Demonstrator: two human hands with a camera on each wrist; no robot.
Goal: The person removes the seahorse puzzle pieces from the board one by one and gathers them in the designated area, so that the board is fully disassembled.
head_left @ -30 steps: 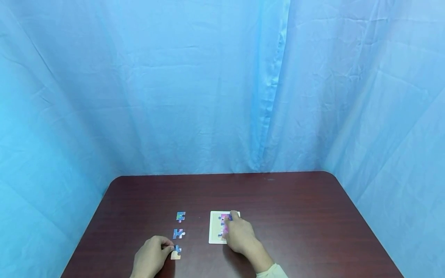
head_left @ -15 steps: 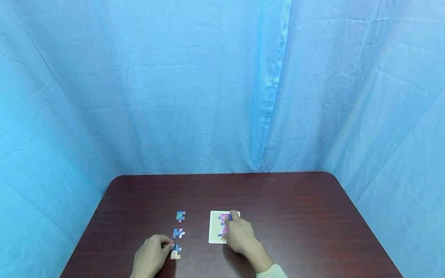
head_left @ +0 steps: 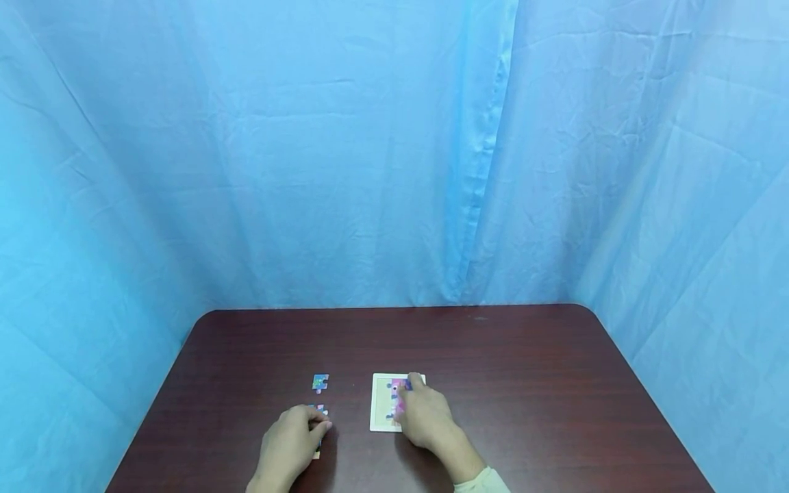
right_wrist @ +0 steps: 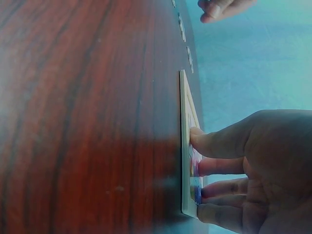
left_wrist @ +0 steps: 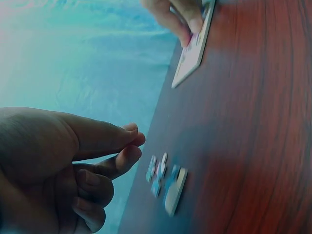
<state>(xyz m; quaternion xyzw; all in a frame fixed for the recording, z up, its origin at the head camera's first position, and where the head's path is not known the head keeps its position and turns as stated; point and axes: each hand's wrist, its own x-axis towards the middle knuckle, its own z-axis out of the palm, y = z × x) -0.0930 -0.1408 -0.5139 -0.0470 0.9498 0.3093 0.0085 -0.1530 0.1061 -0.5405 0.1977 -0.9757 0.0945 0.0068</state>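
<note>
My left hand point(head_left: 288, 438) hovers over the loose jigsaw pieces, its thumb and index tips close together with nothing between them. The other fingers curl loosely. Below it, the nearest jigsaw piece point(left_wrist: 175, 192), cream and blue, lies on the table, mostly hidden by the hand in the head view. The middle piece point(head_left: 321, 409) is partly covered by the fingers. A third, blue-green piece point(head_left: 320, 382) lies farther back. My right hand point(head_left: 427, 414) rests its fingertips and thumb on the pink and blue jigsaw pieces point(head_left: 396, 394) set in a cream puzzle tray point(head_left: 373, 411).
Everything lies on a dark reddish-brown wooden table point(head_left: 524, 383) with rounded far corners. Blue curtains point(head_left: 345, 171) hang behind it and along both sides. The loose pieces form a column left of the tray. A pale sleeve point(head_left: 483, 481) covers the right forearm.
My left hand has left the edge of the nearest piece and moved right and slightly forward, now covering most of it. The right hand and the tray have stayed put.
</note>
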